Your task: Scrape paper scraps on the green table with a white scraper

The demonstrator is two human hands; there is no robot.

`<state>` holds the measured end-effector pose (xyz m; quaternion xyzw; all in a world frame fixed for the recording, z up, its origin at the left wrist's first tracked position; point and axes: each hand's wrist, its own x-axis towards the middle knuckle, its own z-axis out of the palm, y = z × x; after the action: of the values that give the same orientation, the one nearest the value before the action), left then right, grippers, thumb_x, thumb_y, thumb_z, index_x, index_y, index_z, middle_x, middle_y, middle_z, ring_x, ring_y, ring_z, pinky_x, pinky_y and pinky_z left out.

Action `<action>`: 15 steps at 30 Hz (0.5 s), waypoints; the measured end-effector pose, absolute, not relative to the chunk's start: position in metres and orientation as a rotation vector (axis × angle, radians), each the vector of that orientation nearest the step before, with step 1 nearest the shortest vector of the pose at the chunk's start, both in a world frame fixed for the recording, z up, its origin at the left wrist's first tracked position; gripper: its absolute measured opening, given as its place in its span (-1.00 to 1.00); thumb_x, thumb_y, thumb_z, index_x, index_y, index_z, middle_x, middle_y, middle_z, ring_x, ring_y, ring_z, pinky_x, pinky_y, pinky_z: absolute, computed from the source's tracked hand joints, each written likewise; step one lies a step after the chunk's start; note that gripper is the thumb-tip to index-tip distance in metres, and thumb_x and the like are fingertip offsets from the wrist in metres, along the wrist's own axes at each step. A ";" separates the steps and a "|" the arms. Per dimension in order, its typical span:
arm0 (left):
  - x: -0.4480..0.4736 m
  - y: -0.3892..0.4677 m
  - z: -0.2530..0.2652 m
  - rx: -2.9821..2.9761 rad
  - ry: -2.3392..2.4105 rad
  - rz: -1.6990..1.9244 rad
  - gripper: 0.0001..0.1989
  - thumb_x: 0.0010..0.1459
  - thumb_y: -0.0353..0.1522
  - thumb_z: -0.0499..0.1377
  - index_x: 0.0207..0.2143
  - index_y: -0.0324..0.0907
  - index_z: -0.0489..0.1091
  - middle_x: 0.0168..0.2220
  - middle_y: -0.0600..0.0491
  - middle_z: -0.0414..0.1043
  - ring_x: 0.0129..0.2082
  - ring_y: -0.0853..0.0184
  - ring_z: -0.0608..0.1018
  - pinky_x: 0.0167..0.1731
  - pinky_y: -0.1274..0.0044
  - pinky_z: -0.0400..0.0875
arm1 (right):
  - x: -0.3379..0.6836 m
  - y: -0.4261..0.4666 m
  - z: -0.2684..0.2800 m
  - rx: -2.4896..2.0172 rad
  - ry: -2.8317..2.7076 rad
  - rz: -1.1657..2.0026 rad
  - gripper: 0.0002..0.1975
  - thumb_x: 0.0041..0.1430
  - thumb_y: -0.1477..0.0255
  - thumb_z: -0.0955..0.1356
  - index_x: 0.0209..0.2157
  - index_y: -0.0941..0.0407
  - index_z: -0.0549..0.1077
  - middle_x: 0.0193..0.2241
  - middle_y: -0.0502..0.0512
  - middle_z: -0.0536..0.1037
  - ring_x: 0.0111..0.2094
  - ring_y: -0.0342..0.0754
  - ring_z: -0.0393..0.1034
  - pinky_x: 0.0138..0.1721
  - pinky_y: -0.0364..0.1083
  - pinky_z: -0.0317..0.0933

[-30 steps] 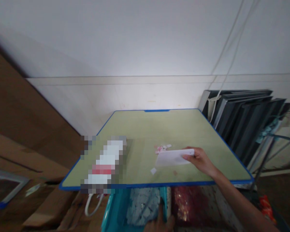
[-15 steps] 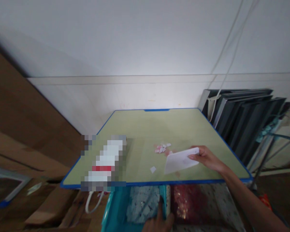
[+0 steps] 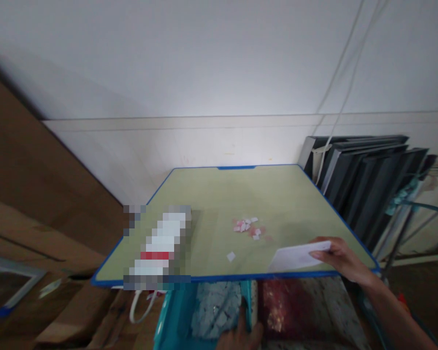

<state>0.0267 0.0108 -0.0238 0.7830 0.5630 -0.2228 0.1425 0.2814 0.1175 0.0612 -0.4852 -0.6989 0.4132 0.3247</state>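
My right hand (image 3: 337, 257) pinches a white paper card (image 3: 299, 256) by its right end, just above the front right of the pale green table (image 3: 211, 189). A small heap of white and pink paper pieces (image 3: 244, 225) lies on the table to the card's upper left. One separate white square (image 3: 231, 256) rests nearer the front edge. Low in the picture, my left hand (image 3: 240, 335) is at the right side of a teal tray (image 3: 161, 318), index finger stretched out and thumb apart. White pieces (image 3: 217, 311) fill the tray; the lower part of this hand is cut off.
A blurred-out white box-like object (image 3: 164, 243) with a red band is on the table's left. Red material (image 3: 282, 306) lies beside the tray, below the table edge. Dark panels (image 3: 365, 180) lean at the right, and brown boards (image 3: 40, 160) stand at the left.
My right hand has moved right and toward me with the white card, uncovering more pink-and-white pieces. My left hand has hardly moved.
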 end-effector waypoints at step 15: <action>0.026 0.006 -0.039 2.296 1.742 -0.542 -0.62 0.04 -0.43 0.01 -0.11 0.17 0.27 0.16 -0.10 -0.03 -0.42 0.06 0.51 -0.53 0.26 0.44 | 0.202 0.113 0.074 -1.215 -1.885 0.789 -0.72 0.08 0.28 0.26 -0.35 0.16 0.51 -0.49 0.05 0.53 -0.50 -0.09 0.34 -0.46 -0.18 0.19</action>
<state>0.0262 0.0063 -0.0388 0.7785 0.5909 -0.1837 0.1044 0.2019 0.1127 0.0743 -0.4743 -0.7356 0.3081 0.3728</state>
